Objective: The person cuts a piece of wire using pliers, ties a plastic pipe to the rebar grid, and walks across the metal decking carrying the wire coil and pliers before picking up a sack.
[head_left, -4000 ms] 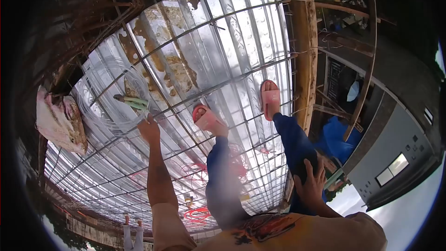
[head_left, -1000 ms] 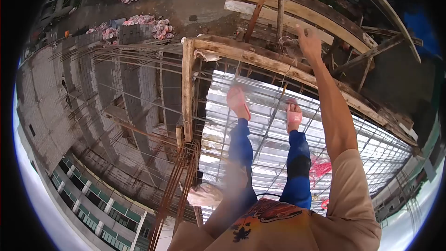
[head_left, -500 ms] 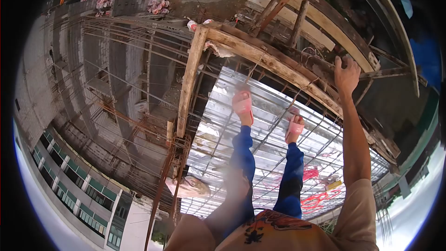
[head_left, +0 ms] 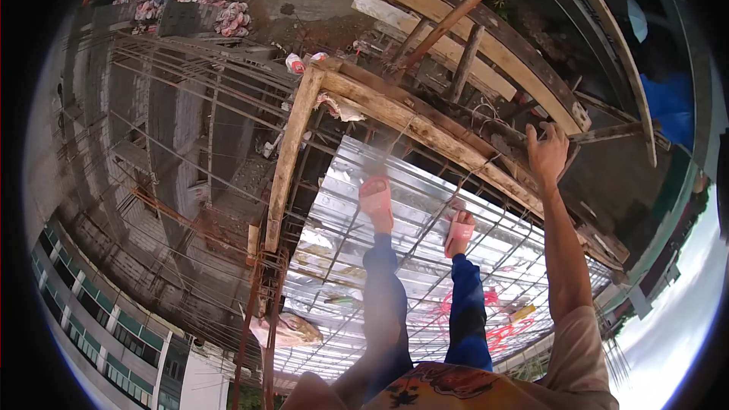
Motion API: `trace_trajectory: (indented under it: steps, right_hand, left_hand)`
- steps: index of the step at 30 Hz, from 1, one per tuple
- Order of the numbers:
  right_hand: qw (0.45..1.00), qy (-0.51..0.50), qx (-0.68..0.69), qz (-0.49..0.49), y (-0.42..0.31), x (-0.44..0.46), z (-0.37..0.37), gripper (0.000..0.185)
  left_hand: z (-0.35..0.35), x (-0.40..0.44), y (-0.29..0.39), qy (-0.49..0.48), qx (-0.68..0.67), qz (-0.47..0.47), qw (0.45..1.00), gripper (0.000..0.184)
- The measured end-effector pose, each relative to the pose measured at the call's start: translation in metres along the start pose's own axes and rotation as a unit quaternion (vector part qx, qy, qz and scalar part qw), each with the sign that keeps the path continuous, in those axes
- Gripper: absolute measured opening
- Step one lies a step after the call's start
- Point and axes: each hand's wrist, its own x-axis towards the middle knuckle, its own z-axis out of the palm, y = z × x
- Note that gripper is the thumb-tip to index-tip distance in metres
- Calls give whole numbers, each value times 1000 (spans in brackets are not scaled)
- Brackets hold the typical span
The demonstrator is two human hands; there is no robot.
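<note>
My right hand (head_left: 548, 153) reaches out at the upper right, its curled fingers apart with no object between them. It overlaps the end of a plank structure (head_left: 531, 102) beyond the timber frame; contact is unclear. My left forearm (head_left: 357, 368) comes in low, toward my left leg; the hand is lost in a blurred patch over the knee. My feet in pink slippers (head_left: 374, 196) (head_left: 459, 237) stand on a rebar grid over shiny corrugated metal sheets (head_left: 334, 205). A timber edge beam (head_left: 425, 133) runs just beyond my feet.
A short timber (head_left: 292, 159) and vertical rusty rebar (head_left: 271, 319) bound the left side. Pinkish sack (head_left: 285, 330), red cord (head_left: 505, 334) and a yellow object (head_left: 522, 313) lie on the grid. Beyond the edge are a drop, rebar, a blue tarp (head_left: 668, 110) and sack piles (head_left: 231, 19).
Since the oldest view, I have turned toward the timber edge and corner. My right hand has left my knee and reached outward; my left hand has come away from the clear coil.
</note>
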Motion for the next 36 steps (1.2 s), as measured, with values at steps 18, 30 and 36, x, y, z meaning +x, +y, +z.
trace_trajectory:
  steps: [18,30,36]
  right_hand:
    - [987,-14,113,116,25,4,11,28]
    - [988,-4,133,76,22,5,8,22]
    - [991,-5,117,69,23,4,7,23]
  left_hand:
    - [23,-3,-4,12,176,98,979,37]
    - [48,-1,-6,43,132,26,990,31]
    - [58,-8,-4,71,146,30,986,29]
